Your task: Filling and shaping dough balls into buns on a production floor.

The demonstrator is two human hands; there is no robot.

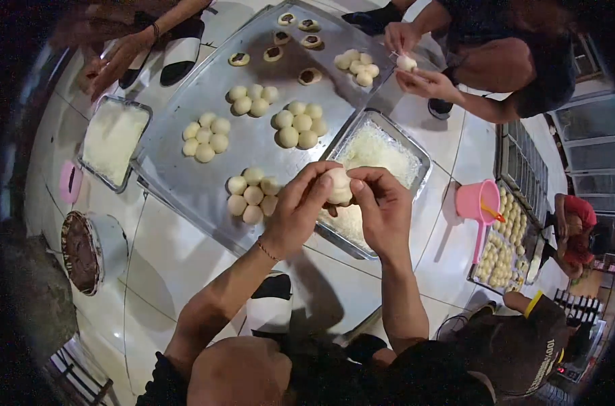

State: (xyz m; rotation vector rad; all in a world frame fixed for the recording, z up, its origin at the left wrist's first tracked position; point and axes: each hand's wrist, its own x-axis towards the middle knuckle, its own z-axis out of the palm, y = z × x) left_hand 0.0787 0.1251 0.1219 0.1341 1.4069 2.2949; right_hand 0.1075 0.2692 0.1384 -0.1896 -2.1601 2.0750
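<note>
Between the fingertips of my left hand (295,211) and my right hand (387,220) is a pale dough ball (338,187). Both thumbs press on it, with my fingers closed around its sides; its underside is mostly hidden. It is held above the near edge of a rectangular pan (424,162) covered with white, crumbly flakes. To the left, a large metal tray (186,177) bears clusters of smooth dough balls (252,195). At its far end lie several flattened dough rounds (309,76) with dark filling on top.
At left stand a pan of pale powder (115,142), a pink dish (70,181) and a bucket of dark brown paste (83,254). A pink long-handled dipper (475,201) and a filled dough tray (504,250) are right. A co-worker's hands (422,81) work dough across from me.
</note>
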